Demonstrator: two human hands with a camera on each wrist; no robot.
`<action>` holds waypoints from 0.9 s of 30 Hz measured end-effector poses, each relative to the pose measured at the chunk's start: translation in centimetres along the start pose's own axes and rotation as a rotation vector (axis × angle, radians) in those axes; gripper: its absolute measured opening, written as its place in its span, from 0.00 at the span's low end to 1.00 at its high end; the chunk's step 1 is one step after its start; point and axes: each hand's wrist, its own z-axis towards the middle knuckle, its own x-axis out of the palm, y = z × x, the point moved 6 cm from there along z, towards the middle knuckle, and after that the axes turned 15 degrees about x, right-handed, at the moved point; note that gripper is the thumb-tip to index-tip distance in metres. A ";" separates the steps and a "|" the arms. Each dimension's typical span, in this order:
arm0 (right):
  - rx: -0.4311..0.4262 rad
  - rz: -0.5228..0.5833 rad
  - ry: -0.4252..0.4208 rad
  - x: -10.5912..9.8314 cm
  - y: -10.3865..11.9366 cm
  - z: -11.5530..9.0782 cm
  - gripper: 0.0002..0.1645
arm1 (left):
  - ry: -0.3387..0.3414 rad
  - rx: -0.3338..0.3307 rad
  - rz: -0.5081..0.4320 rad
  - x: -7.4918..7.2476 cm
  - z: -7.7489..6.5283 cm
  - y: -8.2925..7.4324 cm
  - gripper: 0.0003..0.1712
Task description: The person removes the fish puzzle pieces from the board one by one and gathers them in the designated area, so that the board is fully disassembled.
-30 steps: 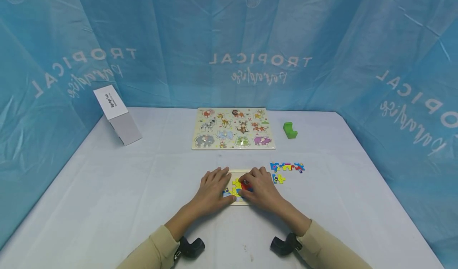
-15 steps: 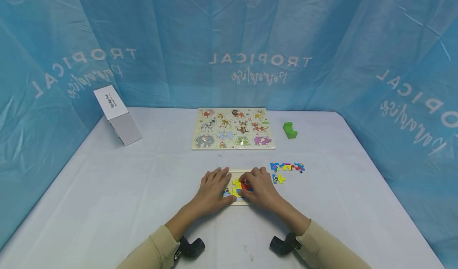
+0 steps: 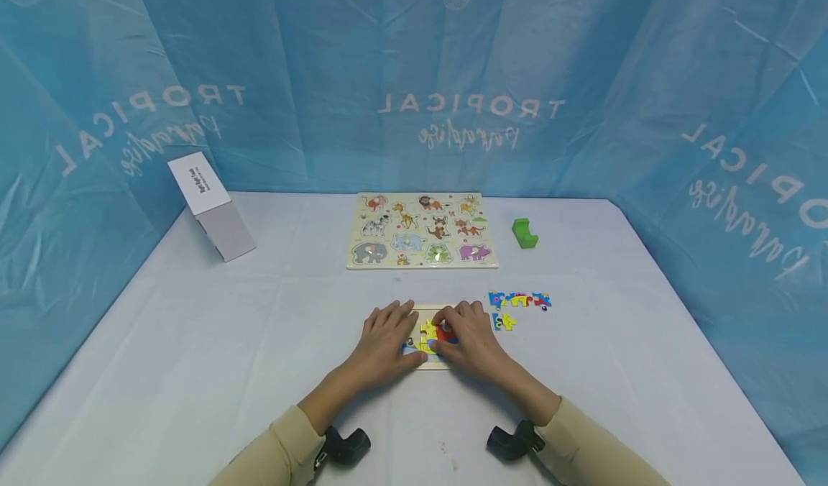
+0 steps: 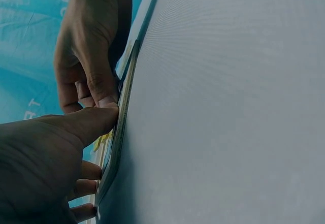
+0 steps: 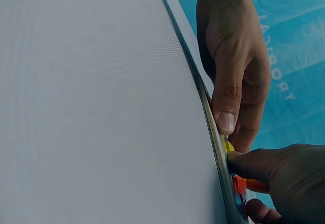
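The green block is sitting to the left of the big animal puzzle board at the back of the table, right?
Not quite. The green block sits to the right of the big animal puzzle board, not the left, as the head view shows. It is at the back of the table, as you said. What stands on the left is a white box.

Both hands (image 3: 427, 338) cover most of the small puzzle tray (image 3: 432, 309); its picture is too small to tell
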 end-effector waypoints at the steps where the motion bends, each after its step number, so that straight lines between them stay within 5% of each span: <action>1: -0.002 -0.002 -0.005 0.0 0.0 0.0 0.20 | 0.000 -0.001 -0.001 0.0 0.0 0.0 0.41; 27: 0.031 -0.077 -0.032 0.0 0.4 -0.7 0.23 | 0.001 -0.007 -0.012 0.0 -0.1 -0.1 0.40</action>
